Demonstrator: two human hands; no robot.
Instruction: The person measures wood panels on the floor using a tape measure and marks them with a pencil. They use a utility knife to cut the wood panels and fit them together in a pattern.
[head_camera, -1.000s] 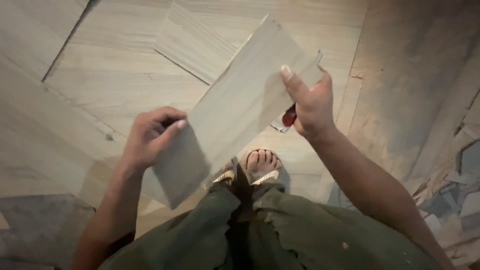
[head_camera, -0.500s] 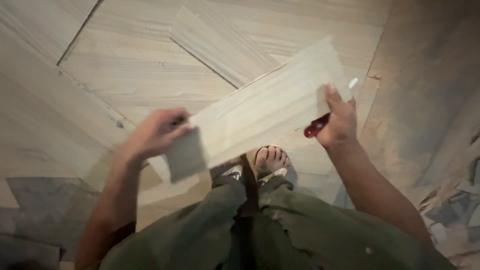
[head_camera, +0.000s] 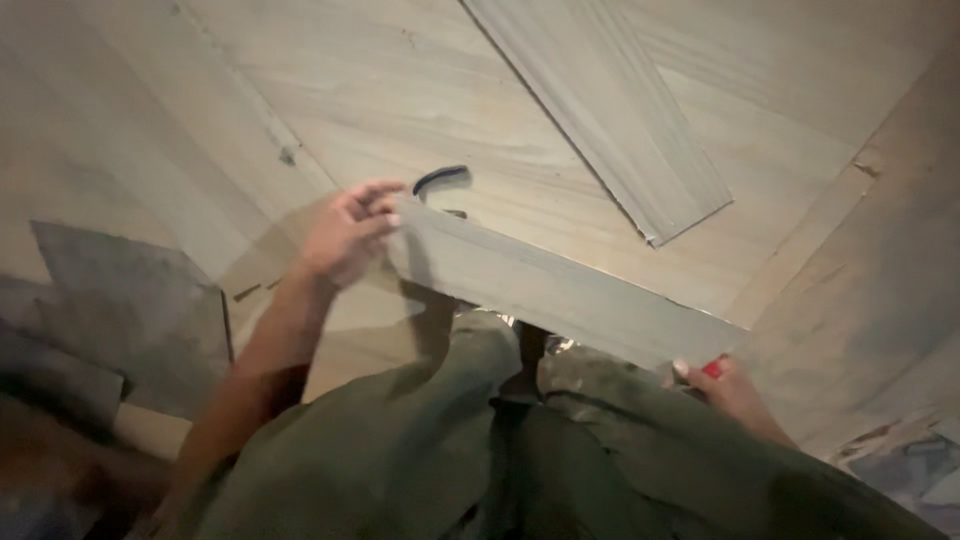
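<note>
Head view, both hands gripping long flat wood-grain plank (head_camera: 560, 290), left hand (head_camera: 345, 235), right hand (head_camera: 725, 385).

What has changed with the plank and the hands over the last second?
The long grey-beige wood-grain plank has swung from steeply tilted to nearly level and dropped toward the knees. The left hand still grips its left end; the right hand has come down with the right end, keeping the red tool. The loose plank stays on the floor.
</note>
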